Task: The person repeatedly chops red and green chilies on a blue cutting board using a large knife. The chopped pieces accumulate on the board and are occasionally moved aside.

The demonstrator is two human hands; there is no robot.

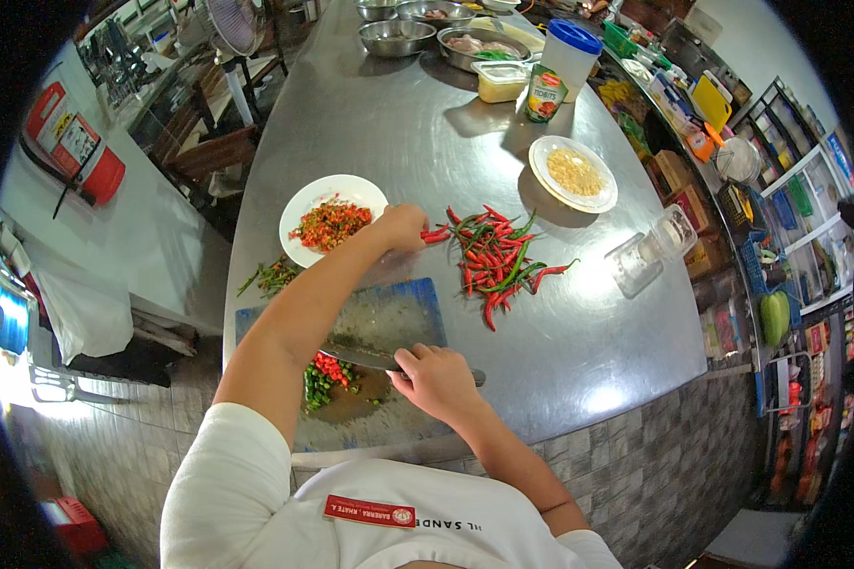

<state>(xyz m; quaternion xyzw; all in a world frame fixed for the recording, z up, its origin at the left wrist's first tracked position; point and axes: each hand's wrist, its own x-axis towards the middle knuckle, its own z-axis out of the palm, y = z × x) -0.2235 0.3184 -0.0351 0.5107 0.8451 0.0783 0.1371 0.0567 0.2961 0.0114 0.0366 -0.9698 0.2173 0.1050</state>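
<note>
My left hand (402, 227) reaches beside the rim of a white plate (299, 192) of chopped red and green chilies (331, 222), with red chilies (435, 234) in its fingers. To its right lies a pile of whole red and green chilies (494, 256). My right hand (438, 377) grips the handle of a kitchen knife (363, 358), its blade lying across a worn blue cutting board (398, 313). Cut red and green chili pieces (327, 377) lie on the board below the blade. Chili stems (274, 276) are heaped on the metal table by the plate.
On the stainless steel table (413, 142) stand a bowl of chopped garlic-like bits (575, 172), clear plastic containers (637, 263), a food pouch (545, 92), a blue-lidded container (573, 53) and metal bowls (397, 38). Shelves line the right side; a fire extinguisher (71, 146) hangs at left.
</note>
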